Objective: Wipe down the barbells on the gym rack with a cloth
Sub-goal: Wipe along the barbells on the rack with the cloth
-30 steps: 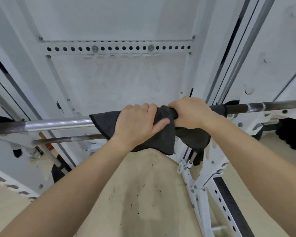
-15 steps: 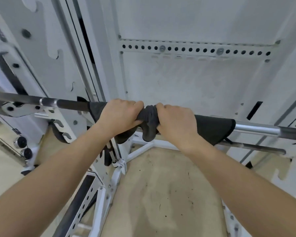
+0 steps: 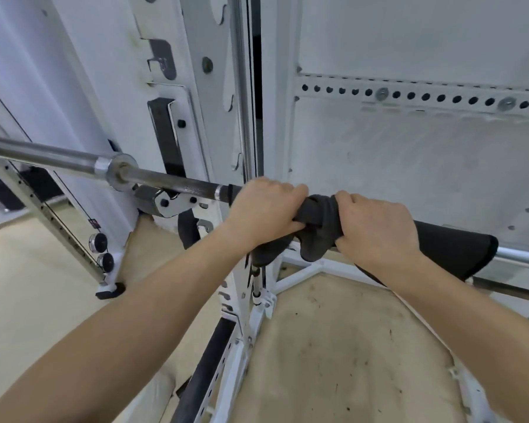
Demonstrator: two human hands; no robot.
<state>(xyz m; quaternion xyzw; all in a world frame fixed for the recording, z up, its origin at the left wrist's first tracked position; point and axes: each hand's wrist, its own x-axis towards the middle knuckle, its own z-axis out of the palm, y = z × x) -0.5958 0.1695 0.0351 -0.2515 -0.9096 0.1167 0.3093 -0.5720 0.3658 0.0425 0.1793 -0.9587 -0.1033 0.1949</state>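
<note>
Your left hand [image 3: 264,210] and right hand [image 3: 376,227] are both gripping the dark cloth [image 3: 319,218] wrapped around the barbell [image 3: 171,180].

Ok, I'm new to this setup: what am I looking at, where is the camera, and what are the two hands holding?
There is no machine here: a person works with bare hands, and the single picture comes from a camera worn on their head, looking forward and down along both forearms. The long metal rod crossing the view is a barbell, lying on a bracket of the white gym rack. A dark cloth is wrapped over the bar. The left hand and the right hand both grip that cloth around the bar, close together, with a bunched fold between them. Below is a beige floor with dark specks.
</note>
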